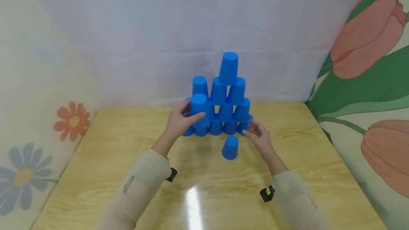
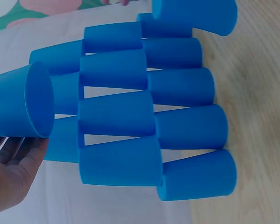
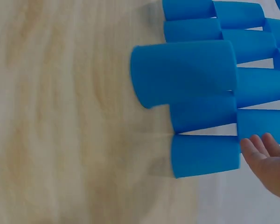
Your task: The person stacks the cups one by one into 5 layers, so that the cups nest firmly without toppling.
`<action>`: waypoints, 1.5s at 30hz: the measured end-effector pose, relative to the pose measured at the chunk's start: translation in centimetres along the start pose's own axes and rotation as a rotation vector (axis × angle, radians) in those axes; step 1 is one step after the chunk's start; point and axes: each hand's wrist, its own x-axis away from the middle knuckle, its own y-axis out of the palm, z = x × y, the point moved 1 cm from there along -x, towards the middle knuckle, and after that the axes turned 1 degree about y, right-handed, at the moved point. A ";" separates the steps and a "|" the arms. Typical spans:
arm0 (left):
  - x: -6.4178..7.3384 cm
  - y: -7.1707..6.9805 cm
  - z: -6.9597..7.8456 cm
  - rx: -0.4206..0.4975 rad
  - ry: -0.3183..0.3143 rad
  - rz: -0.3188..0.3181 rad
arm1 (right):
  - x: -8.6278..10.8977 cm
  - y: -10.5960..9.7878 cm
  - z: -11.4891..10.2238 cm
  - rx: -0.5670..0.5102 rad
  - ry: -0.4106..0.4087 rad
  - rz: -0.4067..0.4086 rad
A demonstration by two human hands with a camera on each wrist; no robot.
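A stepped wall of upside-down blue cups (image 1: 225, 113) stands toward the back of the table, a single cup (image 1: 229, 68) topping it right of the middle. My left hand (image 1: 179, 120) grips another blue cup (image 1: 198, 105), mouth downward, in front of the wall's left side. In the left wrist view this held cup (image 2: 11, 102) is apart from the stacked rows, with fingers under its side. My right hand (image 1: 260, 137), fingers loosely bent and holding nothing, hovers beside the bottom row's right end. One separate cup (image 1: 230, 148) stands upside down before the wall.
The wooden table (image 1: 127, 194) carries the cups. Behind it hangs a white cloth (image 1: 143, 45). Flower-patterned panels flank the table, with orange and blue flowers (image 1: 73, 120) on the left and pink tulips (image 1: 364, 38) on the right.
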 end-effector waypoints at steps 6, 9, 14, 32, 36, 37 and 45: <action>-1.2 -0.1 0.3 0.001 0.041 0.012 | 1.0 1.1 2.0 -0.037 0.061 0.025; -1.5 -0.2 1.0 -0.003 0.044 0.020 | 1.5 1.6 2.6 -0.032 0.067 0.014; -2.5 -0.4 2.1 -0.010 0.042 0.030 | 1.9 2.0 3.7 -0.003 0.085 -0.006; -6.3 -1.8 5.2 -0.024 0.026 0.122 | 2.7 3.4 5.7 0.030 0.192 -0.031; -7.0 -1.8 5.2 -0.053 -0.004 0.144 | 2.6 3.7 5.8 0.015 0.163 -0.029; -7.2 -1.8 5.2 -0.060 -0.010 0.146 | 2.6 3.8 5.8 0.014 0.153 -0.029; -9.0 -1.3 5.3 -0.054 -0.016 0.131 | 2.4 4.2 5.8 0.020 0.161 -0.015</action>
